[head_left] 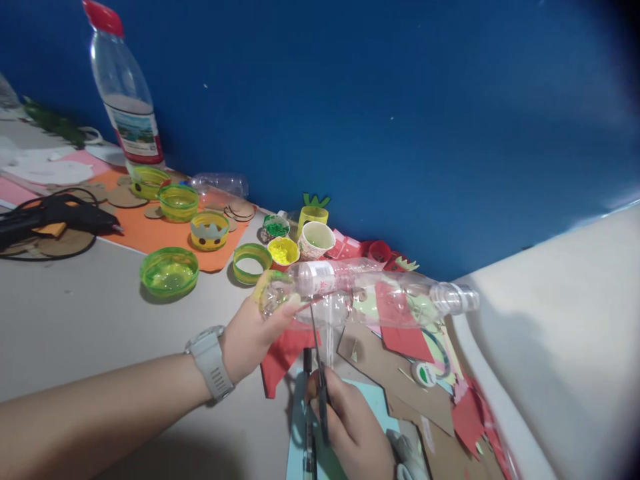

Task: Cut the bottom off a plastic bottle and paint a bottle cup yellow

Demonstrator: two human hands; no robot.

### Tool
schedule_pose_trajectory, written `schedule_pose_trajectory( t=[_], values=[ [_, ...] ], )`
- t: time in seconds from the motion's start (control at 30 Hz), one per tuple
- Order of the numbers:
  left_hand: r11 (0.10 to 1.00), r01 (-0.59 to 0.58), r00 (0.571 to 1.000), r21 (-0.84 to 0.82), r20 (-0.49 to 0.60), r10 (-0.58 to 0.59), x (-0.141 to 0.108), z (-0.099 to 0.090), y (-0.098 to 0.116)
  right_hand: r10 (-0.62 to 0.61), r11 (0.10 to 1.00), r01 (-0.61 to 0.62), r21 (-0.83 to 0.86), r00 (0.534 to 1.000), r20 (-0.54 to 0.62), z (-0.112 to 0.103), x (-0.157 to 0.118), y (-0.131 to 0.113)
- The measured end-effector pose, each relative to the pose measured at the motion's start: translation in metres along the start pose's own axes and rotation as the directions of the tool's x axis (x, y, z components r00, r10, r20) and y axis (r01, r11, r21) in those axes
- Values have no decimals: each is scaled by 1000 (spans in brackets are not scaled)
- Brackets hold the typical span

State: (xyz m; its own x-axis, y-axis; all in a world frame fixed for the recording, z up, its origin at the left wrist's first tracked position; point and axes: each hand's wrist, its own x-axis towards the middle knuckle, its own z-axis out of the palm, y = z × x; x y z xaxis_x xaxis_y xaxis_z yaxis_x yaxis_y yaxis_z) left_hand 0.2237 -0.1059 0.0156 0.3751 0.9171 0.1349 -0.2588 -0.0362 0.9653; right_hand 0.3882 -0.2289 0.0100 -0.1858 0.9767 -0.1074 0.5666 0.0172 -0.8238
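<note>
— What is behind?
— A blue wall, and before it a grey table.
— And the clear bottle?
— It is held above the table; its long axis runs nearly level across the view, and its neck points to the right.
— How are the hands?
— The left hand grips the end opposite the neck. The right hand is closed around scissors, blades pointing towards the bottle.
</note>
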Motion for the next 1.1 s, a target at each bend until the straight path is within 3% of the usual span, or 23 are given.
schedule_pose_trajectory(
  t=[0.3, 0.63, 1.1],
  values=[
    [999, -39, 999, 27, -11, 39, 0, -2, 0, -6, 998, 4, -61, 1000, -24, 3, -3, 5],
    [999, -45, 999, 3, 4, 45, 0, 0, -1, -27, 994, 29, 109, 999, -20, 4, -1, 0],
    [993, 2, 999, 114, 32, -5, -1, 1, 1, 104, 981, -95, 170, 994, -43, 5, 1, -8]
  ],
)
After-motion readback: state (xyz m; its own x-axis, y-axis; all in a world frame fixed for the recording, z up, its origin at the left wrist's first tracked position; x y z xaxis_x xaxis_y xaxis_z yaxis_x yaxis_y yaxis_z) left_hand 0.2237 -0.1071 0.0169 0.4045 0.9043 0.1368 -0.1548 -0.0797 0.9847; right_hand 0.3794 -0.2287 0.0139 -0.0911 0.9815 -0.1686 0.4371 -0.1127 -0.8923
